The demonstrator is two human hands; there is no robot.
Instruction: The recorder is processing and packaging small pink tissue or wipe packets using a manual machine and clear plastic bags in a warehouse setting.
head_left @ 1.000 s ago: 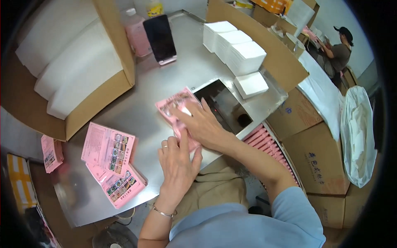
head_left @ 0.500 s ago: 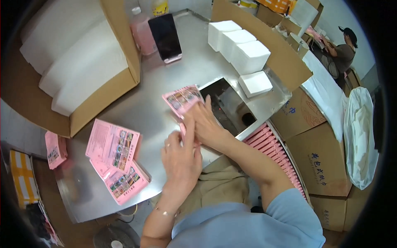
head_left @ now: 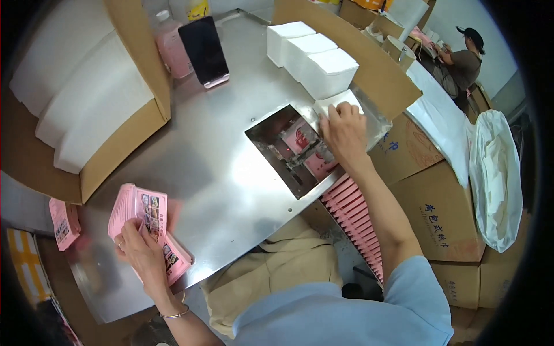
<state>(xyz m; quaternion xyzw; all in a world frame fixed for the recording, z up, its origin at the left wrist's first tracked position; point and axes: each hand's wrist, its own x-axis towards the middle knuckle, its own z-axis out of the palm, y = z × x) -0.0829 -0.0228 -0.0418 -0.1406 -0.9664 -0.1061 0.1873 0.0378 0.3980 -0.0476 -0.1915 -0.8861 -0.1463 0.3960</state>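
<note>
My left hand (head_left: 141, 254) is closed at the lower edge of a pink printed sleeve (head_left: 151, 207), which bows upward off its pile. Beneath it lies another pile of pink sleeves (head_left: 178, 259). At the right of the steel table, my right hand (head_left: 345, 132) curls its fingers over the top of a short stack of white paper napkins (head_left: 328, 104); the fingertips press on its near edge. Between the hands is a dark rectangular opening (head_left: 277, 138) in the tabletop, with pink printed pieces (head_left: 300, 136) and metal parts inside.
Taller napkin stacks (head_left: 329, 72) stand behind my right hand, beside a cardboard flap (head_left: 375, 75). An open carton (head_left: 130, 138) of white paper stands left. A phone (head_left: 205, 52) leans near a pink bottle (head_left: 173, 46). Pink packs (head_left: 355, 222) line a box below. Another person (head_left: 464, 63) works beyond.
My hands have parted from the table's middle: the left went to the pink sleeves, the right to the short napkin stack. The pink sleeve they held has left them; pink pieces show in the opening.
</note>
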